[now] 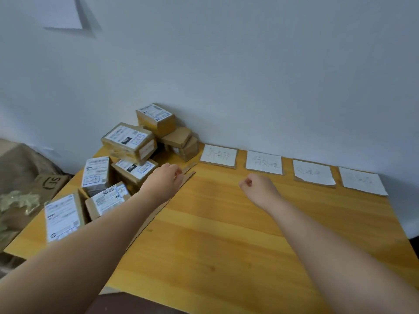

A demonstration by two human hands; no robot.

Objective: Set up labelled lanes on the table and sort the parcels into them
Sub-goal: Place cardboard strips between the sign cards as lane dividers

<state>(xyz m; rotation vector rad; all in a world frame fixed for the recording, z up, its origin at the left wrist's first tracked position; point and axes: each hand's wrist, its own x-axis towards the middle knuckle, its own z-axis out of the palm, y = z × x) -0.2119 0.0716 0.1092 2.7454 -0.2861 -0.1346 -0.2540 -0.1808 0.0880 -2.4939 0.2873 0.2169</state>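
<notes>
Several brown parcels (129, 143) with white shipping labels are heaped at the table's far left corner against the wall. Four white label cards lie in a row along the wall: the first card (218, 155), the second card (264, 165), the third card (314, 173) and the fourth card (362, 181). A long cardboard strip (189, 175) runs from the first card's left side toward me, passing under my left forearm. My left hand (164, 181) lies over its far end with fingers curled onto it. My right hand (257, 186) hovers as a fist holding nothing, in front of the second card.
A second short cardboard strip (190, 166) lies just behind the long one. The wooden table (226, 245) meets a plain wall at the back. Left of the table stand a cardboard box (51, 181) and a draped cloth with leaves (20, 200).
</notes>
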